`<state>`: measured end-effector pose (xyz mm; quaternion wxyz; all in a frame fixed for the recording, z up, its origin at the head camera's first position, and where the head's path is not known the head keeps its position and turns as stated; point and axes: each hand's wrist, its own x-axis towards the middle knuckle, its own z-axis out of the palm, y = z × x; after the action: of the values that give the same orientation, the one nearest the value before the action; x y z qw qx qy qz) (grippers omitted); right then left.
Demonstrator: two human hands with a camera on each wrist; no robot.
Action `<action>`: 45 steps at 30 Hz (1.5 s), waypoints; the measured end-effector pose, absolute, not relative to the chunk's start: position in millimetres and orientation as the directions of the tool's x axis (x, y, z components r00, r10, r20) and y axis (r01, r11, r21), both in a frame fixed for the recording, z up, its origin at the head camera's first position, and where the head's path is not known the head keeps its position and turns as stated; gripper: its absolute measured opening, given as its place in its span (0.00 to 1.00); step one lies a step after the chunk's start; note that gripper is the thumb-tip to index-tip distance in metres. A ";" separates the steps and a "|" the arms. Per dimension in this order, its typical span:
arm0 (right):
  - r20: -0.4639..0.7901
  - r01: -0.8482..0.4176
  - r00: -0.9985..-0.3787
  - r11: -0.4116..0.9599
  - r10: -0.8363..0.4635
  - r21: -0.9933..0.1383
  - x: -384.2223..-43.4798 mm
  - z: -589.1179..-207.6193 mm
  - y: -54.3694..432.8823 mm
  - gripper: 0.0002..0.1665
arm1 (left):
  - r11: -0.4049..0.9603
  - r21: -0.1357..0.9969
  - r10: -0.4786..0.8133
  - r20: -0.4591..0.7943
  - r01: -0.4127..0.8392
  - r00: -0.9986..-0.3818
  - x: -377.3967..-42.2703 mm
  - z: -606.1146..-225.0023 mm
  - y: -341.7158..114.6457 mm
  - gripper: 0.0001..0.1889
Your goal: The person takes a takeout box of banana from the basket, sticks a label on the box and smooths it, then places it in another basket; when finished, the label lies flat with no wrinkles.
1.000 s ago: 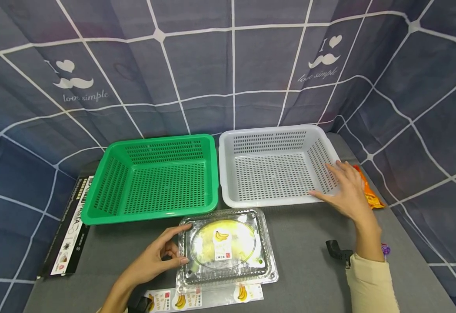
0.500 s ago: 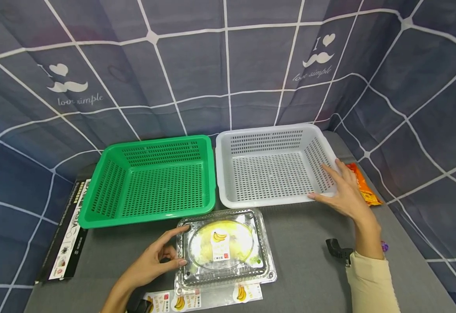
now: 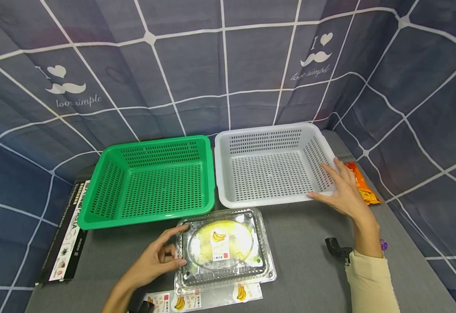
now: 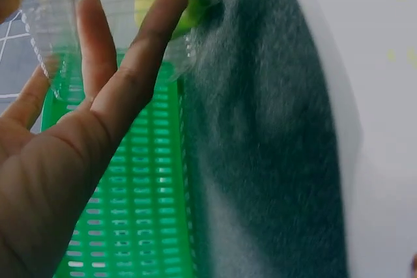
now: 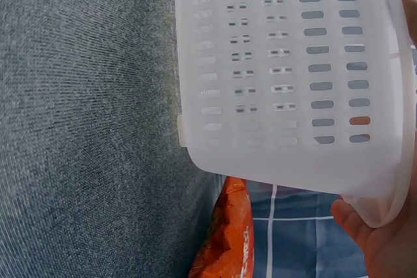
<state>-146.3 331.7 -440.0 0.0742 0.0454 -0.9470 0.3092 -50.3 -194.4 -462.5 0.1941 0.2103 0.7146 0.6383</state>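
In the head view a clear plastic clamshell box (image 3: 247, 271) with yellow food and a banana label lies on the dark grey table. My left hand (image 3: 149, 261) is at its left side, the thumb and index tips touching the lid's edge. In the left wrist view its fingers (image 4: 133, 63) are spread beside the clear plastic. My right hand (image 3: 345, 195) holds the front right corner of a white slotted basket (image 3: 268, 202), its fingers over the rim. The right wrist view shows the basket's outer wall (image 5: 293, 154) close up, with that hand at the rim.
A green slotted basket (image 3: 145, 219) stands left of the white one. Banana stickers (image 3: 212, 300) lie under the box's near edge. A black-and-white carton (image 3: 65, 243) is at far left, an orange packet (image 3: 362, 184) at right. Curtains (image 3: 188, 65) close off the back.
The head view has shifted slightly, so everything appears a little further left. Both hands keep the same places at the box and the white basket.
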 end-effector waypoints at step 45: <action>0.173 -0.133 -0.984 0.818 -0.042 -0.560 -146.0 -441.3 332.0 0.60 | -0.089 0.970 0.627 0.230 0.225 -0.744 -85.1 -373.0 -184.4 0.42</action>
<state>-146.0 332.0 -441.3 0.0766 0.0462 -0.9503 0.2982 -85.1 -184.4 -373.0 0.1518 0.3238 0.6576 0.6631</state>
